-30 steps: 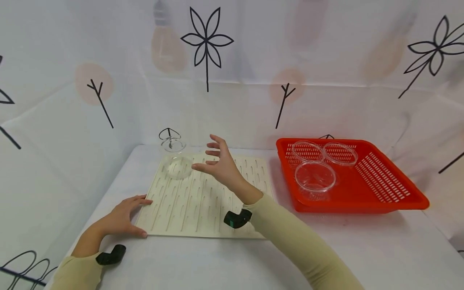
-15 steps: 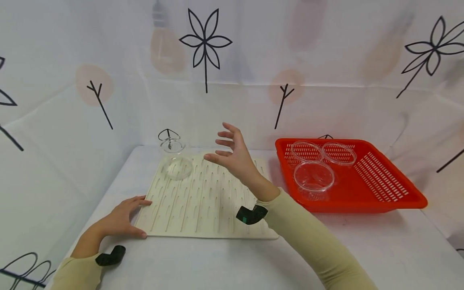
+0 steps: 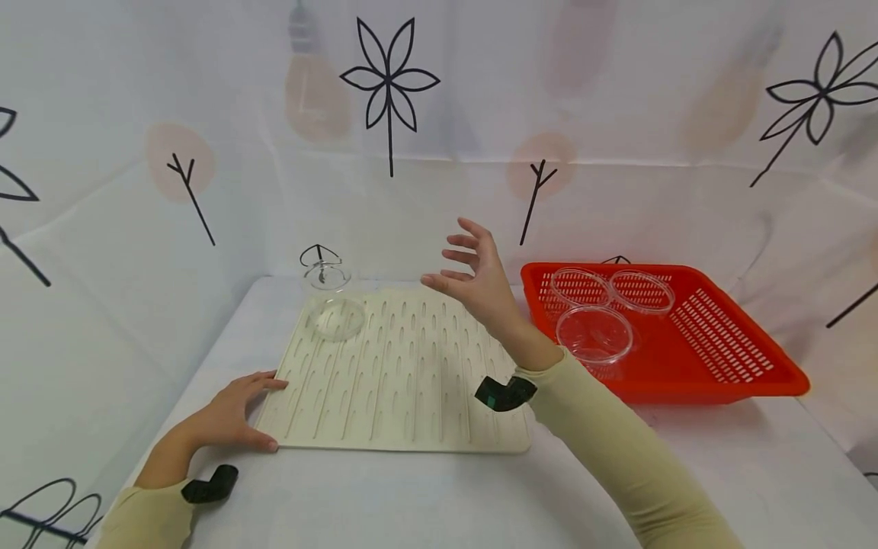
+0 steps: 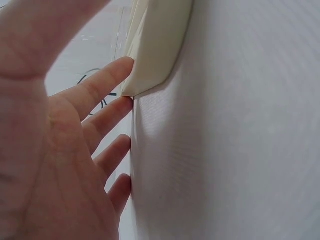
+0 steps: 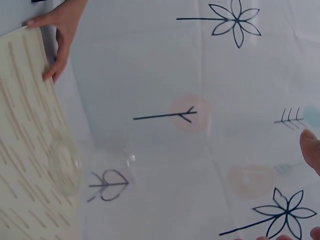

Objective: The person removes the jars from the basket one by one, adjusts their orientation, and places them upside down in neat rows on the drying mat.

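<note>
A cream ribbed mat lies on the white table. Near its far left corner stands a clear round container, see-through, with its rim up; it also shows in the right wrist view as a faint clear container. My left hand rests at the mat's left edge, thumb and fingers spread; in the left wrist view its fingertips touch the mat's corner. My right hand hovers above the mat's far right part, fingers loosely curved and apart, holding nothing.
A red plastic basket with slotted walls stands right of the mat. Inside it are three clear round containers, one nearer and two behind. A white patterned cloth hangs behind the table.
My right hand has moved right and upward, away from the clear container and towards the basket. My left hand, the mat and the containers have stayed in place.
</note>
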`<state>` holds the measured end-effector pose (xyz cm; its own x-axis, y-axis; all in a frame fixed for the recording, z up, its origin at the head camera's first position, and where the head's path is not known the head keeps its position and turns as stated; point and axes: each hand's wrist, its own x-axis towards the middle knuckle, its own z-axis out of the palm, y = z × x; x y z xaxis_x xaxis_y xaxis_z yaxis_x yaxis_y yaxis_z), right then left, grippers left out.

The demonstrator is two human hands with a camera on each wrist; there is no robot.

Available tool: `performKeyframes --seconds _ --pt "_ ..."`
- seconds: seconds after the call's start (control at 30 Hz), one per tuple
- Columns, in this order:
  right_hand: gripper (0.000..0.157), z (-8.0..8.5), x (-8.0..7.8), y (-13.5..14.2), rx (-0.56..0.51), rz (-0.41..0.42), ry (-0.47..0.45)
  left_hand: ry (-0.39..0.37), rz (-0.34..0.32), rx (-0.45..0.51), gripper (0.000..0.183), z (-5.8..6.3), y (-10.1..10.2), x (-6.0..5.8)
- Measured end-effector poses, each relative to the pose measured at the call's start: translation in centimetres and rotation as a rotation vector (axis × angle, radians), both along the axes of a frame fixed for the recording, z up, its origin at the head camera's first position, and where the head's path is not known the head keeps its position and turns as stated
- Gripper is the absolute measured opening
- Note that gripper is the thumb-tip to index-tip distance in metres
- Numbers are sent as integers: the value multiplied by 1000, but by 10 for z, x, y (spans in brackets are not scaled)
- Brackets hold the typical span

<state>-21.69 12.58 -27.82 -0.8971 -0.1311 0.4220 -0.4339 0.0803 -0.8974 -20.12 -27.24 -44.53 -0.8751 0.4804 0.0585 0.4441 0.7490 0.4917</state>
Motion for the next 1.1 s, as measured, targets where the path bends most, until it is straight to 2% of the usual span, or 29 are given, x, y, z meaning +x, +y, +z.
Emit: performKeyframes --seconds 0.37,0.6,0.9,1.1 --pt "84 7 -5 32 25 -90 -13 -12 -3 6 89 2 1 1" --pt "85 6 -8 54 26 -114 -47 -17 -2 13 89 3 1 1" --pt "85 -1 -11 80 110 -210 -98 3 -6 19 88 1 -1 1" --pt "85 -1 -12 99 156 -268 -114 -12 -1 24 88 1 0 1"
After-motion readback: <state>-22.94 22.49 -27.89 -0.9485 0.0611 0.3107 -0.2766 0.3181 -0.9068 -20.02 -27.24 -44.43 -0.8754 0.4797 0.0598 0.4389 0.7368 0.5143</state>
